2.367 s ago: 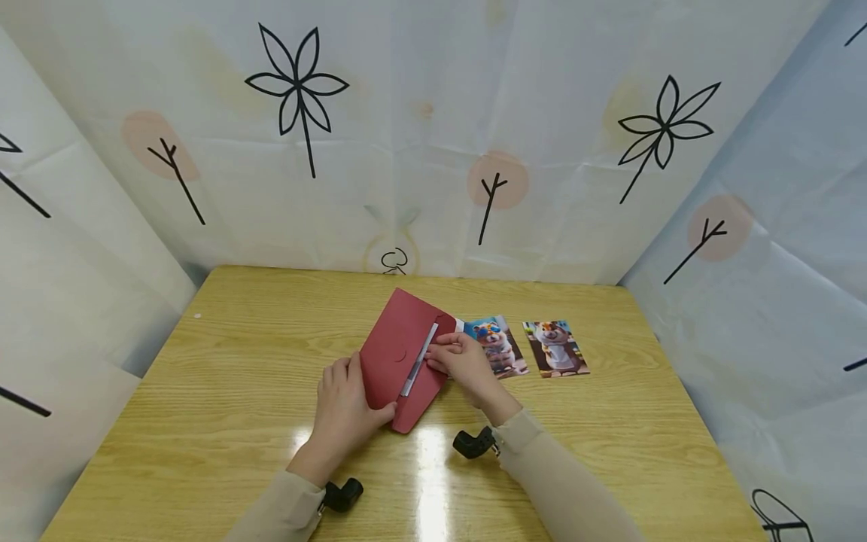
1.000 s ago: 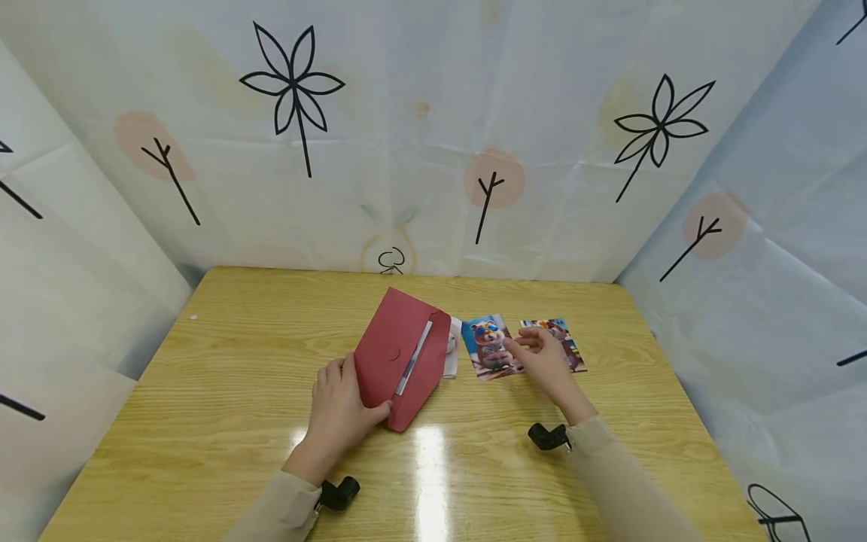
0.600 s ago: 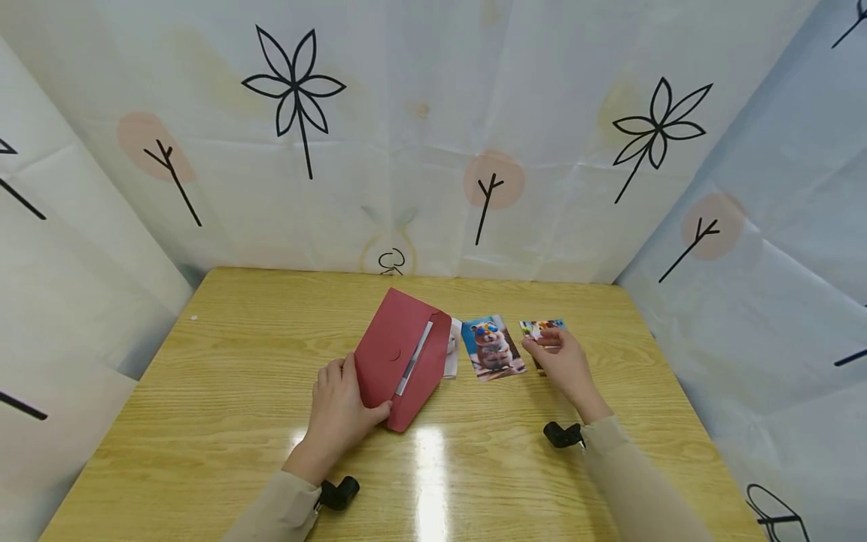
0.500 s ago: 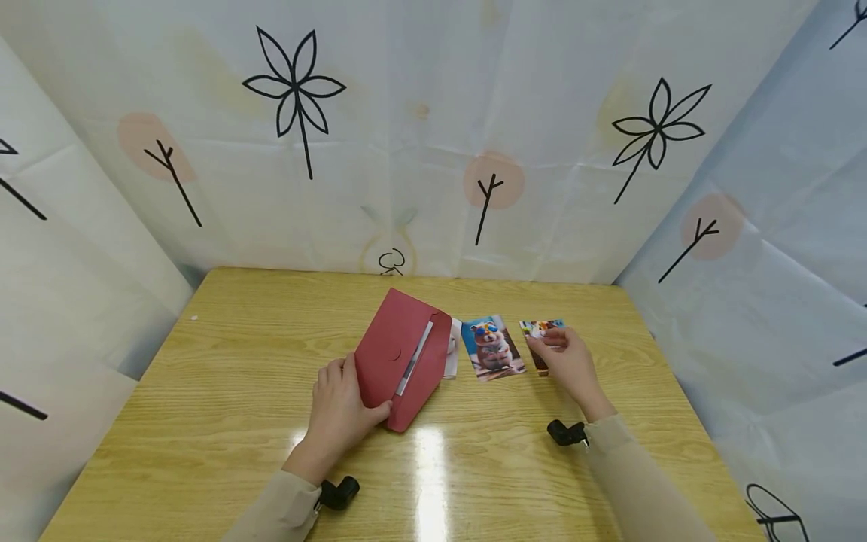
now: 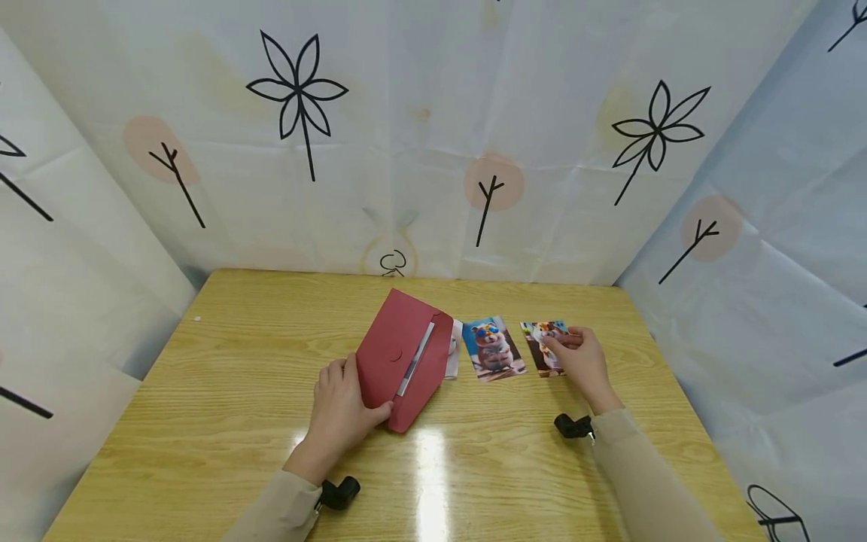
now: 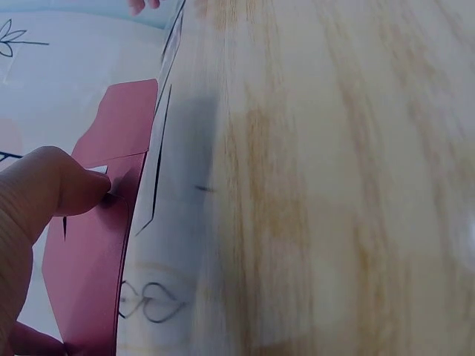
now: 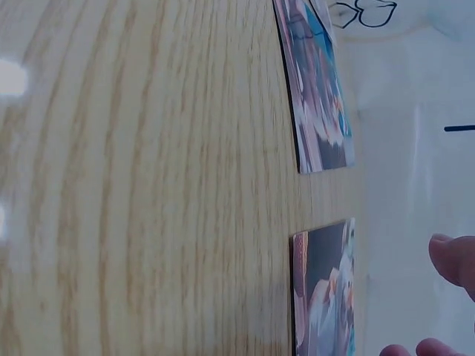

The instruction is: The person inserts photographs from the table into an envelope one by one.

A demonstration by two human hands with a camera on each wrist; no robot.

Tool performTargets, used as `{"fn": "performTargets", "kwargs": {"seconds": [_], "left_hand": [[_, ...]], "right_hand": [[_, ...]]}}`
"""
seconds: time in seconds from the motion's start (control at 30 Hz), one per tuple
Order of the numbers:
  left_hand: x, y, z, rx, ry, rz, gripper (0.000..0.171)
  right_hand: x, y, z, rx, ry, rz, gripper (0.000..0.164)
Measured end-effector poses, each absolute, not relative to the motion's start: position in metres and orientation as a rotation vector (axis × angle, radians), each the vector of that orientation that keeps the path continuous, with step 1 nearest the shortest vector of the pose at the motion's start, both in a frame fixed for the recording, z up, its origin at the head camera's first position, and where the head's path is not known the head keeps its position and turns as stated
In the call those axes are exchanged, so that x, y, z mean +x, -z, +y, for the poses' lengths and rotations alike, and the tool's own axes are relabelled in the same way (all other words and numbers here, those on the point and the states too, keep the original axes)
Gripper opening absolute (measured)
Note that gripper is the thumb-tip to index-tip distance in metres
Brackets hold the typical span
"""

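By the left hand point(image 5: 339, 399), the red envelope point(image 5: 393, 339) is clamped at its near edge. Farther off, the right hand point(image 5: 584, 365), thumb and fingers parted, is held over a flat-lying photo card point(image 7: 324, 285); contact cannot be surely judged. Pick-up seems begun; an edge pinch is needed.

Hand point(image 7: 458, 263) near two photos point(image 7: 324, 293) on wooden table point(image 7: 163, 185)

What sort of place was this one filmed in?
Probably a staged recording booth rather than a lived-in room: a wood-grain table is closed in by printed sheeting on the three sides in view, and a small black device, likely a camera, sits at each wrist.
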State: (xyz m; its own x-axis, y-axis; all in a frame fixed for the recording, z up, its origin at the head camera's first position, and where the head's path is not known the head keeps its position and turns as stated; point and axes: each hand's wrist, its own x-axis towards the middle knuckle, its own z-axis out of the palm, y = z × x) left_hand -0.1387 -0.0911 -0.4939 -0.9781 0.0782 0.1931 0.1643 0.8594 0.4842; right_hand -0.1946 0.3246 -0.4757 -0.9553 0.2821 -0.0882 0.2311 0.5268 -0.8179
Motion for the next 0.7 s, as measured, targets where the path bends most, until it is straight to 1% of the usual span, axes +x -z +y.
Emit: {"fn": "performTargets", "kwargs": {"seconds": [0.23,0.47,0.7], "left_hand": [[-0.139,0.494,-0.091,-0.188,0.779,-2.863,0.107],[-0.139,0.496,-0.092,-0.180,0.784,-2.868,0.107],[-0.140,0.498,-0.092,-0.186,0.785,-2.860,0.107]], "right_hand": [[-0.199,0.477,0.329,-0.491,-1.422,-2.732,0.085],[-0.204,0.483,0.334,-0.547,-1.353,-2.781,0.089],[-0.208,0.488,0.335,-0.593,-1.105,-2.915,0.090]]}}
